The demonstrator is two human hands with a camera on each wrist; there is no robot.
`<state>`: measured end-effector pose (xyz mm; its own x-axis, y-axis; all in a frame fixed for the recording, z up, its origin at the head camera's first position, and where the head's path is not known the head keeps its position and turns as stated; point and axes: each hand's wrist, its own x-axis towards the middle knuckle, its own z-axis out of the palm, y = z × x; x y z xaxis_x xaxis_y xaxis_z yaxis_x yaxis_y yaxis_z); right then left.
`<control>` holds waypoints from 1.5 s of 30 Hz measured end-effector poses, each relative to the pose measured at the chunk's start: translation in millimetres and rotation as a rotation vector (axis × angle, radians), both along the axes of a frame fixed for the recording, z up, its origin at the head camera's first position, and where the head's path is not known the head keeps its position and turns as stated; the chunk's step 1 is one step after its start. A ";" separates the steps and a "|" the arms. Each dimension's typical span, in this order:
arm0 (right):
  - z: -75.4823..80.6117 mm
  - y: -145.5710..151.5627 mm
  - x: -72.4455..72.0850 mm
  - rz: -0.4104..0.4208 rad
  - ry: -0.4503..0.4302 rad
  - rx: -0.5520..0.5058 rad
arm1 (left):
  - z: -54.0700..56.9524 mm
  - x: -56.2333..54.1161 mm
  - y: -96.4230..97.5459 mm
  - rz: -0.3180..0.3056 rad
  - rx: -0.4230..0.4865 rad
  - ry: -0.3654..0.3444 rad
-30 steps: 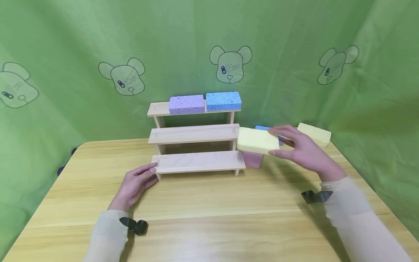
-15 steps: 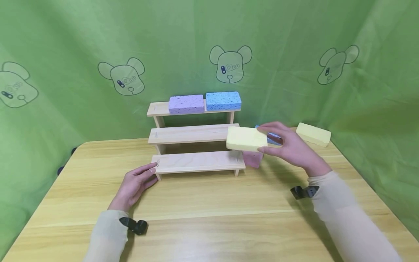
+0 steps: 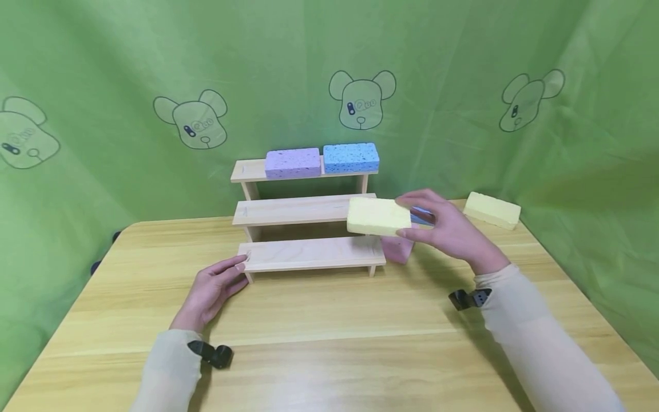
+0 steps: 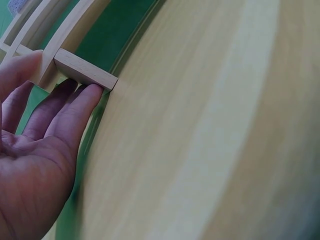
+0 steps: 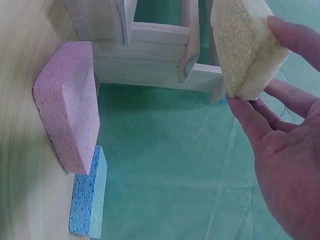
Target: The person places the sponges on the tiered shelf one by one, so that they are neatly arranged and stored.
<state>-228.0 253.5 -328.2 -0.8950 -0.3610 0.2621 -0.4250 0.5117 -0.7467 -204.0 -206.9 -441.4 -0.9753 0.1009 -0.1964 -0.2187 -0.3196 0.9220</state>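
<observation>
A three-tier wooden shelf [image 3: 296, 210] stands on the table. My left hand [image 3: 213, 292] grips the left end of its lowest step, the thumb at the board's edge and other fingers against the leg [image 4: 85, 70]. In my right hand [image 3: 448, 229], a pale yellow sponge [image 3: 378, 216] is pinched by one end between thumb and fingers. It hangs in the air in front of the middle step's right end. On the top step sit a purple sponge [image 3: 293, 163] and, to its right, a blue sponge [image 3: 351, 158].
Beside the shelf's right side lie a pink sponge [image 5: 70, 105] and another blue sponge [image 5: 89, 192], partly hidden in the head view. A second yellow sponge [image 3: 492, 210] rests at the table's back right. A green curtain [image 3: 432, 51] hangs behind the table [image 3: 319, 337].
My right hand has carried the yellow sponge leftward, from beside the shelf to in front of the middle step's right end. The left hand has stayed at the lowest step.
</observation>
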 end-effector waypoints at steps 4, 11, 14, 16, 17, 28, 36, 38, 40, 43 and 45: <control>0.2 -3.4 -1.9 0.006 0.011 -0.002 | 0.3 0.0 0.3 -0.002 -0.003 0.003; 3.0 -16.4 -2.6 0.029 0.001 -0.039 | -0.1 0.3 0.3 -0.002 -0.007 0.001; 3.5 -22.1 -4.0 0.037 0.005 -0.031 | -0.6 0.3 0.3 -0.001 -0.008 -0.001; 3.1 -25.8 -5.7 0.040 0.011 -0.021 | -0.6 0.3 0.4 -0.002 -0.008 -0.001; 2.5 -27.7 -6.7 0.043 0.015 -0.016 | -0.6 0.2 0.4 0.000 -0.007 -0.002; -5.0 -45.9 -15.8 0.067 0.023 -0.016 | -0.4 -0.3 -0.3 -0.001 -0.006 -0.008; -6.8 -62.0 -24.4 0.103 0.054 -0.025 | -1.0 -0.2 -0.9 -0.002 -0.002 -0.013; -8.2 -65.4 -26.9 0.105 0.068 -0.004 | -0.9 -0.3 -0.9 -0.001 -0.001 -0.016; -9.1 -69.1 -28.4 0.096 0.075 0.015 | -0.5 -0.3 -1.0 -0.006 -0.005 -0.018; -9.1 -75.0 -29.1 0.085 0.069 0.030 | 0.4 -0.2 -1.4 -0.015 -0.015 -0.018; -8.8 -79.3 -29.4 0.082 0.059 0.022 | 1.0 -0.3 -1.8 -0.022 -0.022 -0.018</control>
